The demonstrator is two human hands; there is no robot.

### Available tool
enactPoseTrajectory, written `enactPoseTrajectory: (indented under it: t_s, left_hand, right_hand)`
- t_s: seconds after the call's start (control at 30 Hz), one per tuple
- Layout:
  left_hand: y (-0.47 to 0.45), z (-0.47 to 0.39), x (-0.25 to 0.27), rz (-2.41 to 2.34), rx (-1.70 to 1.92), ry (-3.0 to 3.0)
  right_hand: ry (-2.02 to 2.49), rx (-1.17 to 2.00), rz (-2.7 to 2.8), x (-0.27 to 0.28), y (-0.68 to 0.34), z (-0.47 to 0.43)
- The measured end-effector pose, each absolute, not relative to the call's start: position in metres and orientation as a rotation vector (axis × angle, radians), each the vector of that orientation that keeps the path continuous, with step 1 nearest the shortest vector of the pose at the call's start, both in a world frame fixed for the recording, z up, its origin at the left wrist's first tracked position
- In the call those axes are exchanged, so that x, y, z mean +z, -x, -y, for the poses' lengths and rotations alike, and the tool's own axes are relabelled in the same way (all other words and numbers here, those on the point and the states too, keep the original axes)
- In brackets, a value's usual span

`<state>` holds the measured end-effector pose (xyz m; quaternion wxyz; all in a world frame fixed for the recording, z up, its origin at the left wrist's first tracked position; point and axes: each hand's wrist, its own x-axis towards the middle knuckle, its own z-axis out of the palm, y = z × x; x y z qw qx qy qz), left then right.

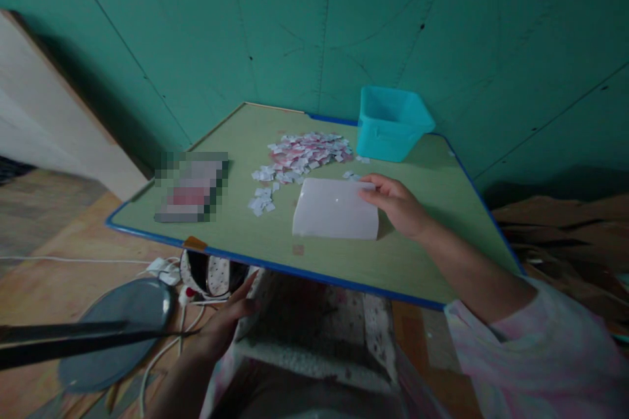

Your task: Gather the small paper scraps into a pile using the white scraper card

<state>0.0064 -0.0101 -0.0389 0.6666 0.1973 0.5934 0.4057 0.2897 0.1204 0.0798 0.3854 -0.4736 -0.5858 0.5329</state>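
Note:
My right hand (390,201) is closed on the upper right corner of a white sheet (334,209), thumb and fingers pinching it. The sheet is smooth and slightly curved, lying low over the green table; its material is unclear. Just behind it spreads a pile of small white and pink paper pieces (309,150), with a few loose ones (262,201) to its left. My left hand (228,317) is below the table's front edge, beside the speckled cloth on my lap. Its visible fingers are stretched out with nothing seen in them.
A turquoise plastic bin (393,124) stands at the table's back right. On the left lies a blurred-out flat object (192,188). The table (417,268) has a blue edge and meets a green wall. Beneath are a grey round stool (118,334), white cables and dark straps (88,338).

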Motion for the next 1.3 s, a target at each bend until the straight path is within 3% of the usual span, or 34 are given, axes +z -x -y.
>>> enactPoseTrajectory:
  t_s: [0.4,1.13,1.3]
  left_hand:
    - [-0.007,0.014,-0.036,-1.343,0.940,-0.474]
    - [-0.005,0.016,-0.034,-1.289,0.884,-0.416]
    - [-0.003,0.015,-0.034,-1.235,0.880,-0.414]
  right_hand:
    - [1.252,1.053,1.384,0.070,-0.299,-0.136]
    - [1.170,1.345,1.353,0.074,-0.293,-0.126]
    - [1.168,1.269,1.348,0.072,-0.295,-0.129]
